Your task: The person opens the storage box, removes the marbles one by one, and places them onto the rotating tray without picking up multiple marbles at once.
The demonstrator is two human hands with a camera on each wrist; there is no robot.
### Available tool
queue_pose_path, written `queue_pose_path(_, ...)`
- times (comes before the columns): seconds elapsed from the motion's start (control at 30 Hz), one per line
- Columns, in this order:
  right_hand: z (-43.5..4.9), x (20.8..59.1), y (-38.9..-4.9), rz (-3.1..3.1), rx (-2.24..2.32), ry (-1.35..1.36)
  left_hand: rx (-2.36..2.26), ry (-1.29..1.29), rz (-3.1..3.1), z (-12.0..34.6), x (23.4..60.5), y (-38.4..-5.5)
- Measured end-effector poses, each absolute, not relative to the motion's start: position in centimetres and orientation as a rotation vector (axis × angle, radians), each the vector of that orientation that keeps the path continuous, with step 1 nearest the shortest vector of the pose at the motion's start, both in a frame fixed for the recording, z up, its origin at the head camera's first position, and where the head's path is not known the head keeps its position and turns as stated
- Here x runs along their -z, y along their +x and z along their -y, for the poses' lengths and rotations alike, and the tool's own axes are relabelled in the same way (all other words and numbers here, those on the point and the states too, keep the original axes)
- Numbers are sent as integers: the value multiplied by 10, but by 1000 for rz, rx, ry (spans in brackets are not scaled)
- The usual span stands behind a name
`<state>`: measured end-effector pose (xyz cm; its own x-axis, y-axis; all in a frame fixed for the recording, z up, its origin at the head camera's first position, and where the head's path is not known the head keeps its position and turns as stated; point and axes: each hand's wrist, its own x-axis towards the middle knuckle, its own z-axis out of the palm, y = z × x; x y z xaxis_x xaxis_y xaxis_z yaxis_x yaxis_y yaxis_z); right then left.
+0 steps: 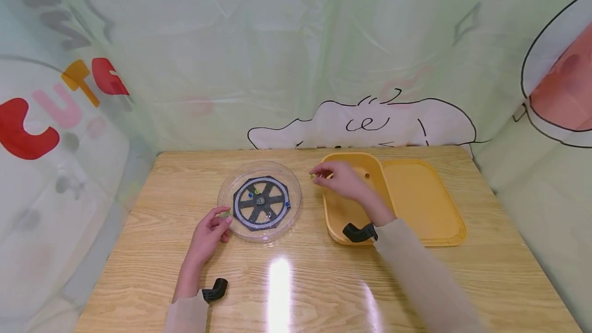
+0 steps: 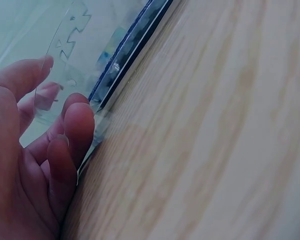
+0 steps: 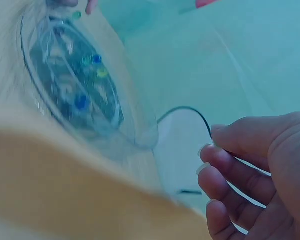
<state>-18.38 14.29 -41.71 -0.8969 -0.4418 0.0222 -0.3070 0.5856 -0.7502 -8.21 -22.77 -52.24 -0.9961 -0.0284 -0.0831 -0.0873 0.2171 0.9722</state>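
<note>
My left hand grips the near-left rim of a round clear plastic dish. In the left wrist view, fingers lie on both sides of its clear wall. A small green piece shows beside those fingers in the right wrist view. Inside the dish lies a dark spoked wheel-like disc, with blue and yellow beads on it. My right hand is over the left rim of a yellow-orange tub, pinching a small yellow bead. Its fingertips hide the bead in the right wrist view.
A small brown bead is inside the tub. The flat yellow-orange lid lies right beside the tub on the wooden table. Printed curtains hang behind and at both sides of the table.
</note>
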Motion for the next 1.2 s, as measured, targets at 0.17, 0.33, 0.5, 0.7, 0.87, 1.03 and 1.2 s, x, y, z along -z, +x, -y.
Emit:
queue_pose_path(0.17,-121,417,-183,-2610,1246,-656,-1945,-107,-2418,228,524,-82)
queue_pose_path(0.33,-104,420,-181,-2577,1301,-690,-1930,-108,-2419,228,524,-82)
queue_pose_path(0.5,-87,421,-175,-2540,1345,-685,-1931,-101,-2423,228,521,-82)
queue_pose_path(0.7,-66,421,-167,-2525,1347,-688,-1934,-125,-2399,228,521,-82)
queue_pose_path(0.87,-51,428,-162,-2502,1339,-711,-1934,-128,-2398,230,521,-81)
queue_pose_path(1.03,-40,437,-158,-2453,1373,-704,-1948,-100,-2405,229,521,-82)
queue_pose_path(1.2,-36,446,-154,-2429,1391,-698,-1953,-98,-2402,228,522,-82)
